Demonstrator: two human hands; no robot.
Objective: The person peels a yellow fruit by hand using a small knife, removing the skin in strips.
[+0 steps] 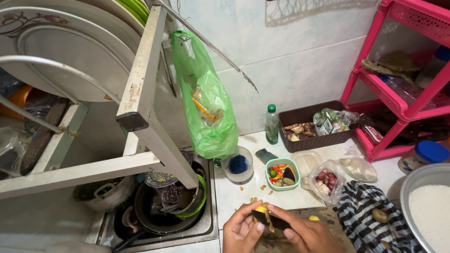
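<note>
Tiled kitchen table, near edge: left hand fingers clamped on yellow potato, steadying it; right hand gripping dark peeler against it; peelings scattered.

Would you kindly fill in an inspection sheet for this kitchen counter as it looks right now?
Surface: white tiled counter, yellow scraps scattered on it.
Job's things: small yellow potato and dark peeler, over a wooden board.
Clutter: green bowl of chillies, bag of shallots, brown tray, green bottle, striped cloth, bowl of rice.
Hands: left hand holds the potato; right hand holds the peeler.
Cables: nothing seen.
Surroundings: sink full of pans, dish rack, green bag, pink shelf.
</note>
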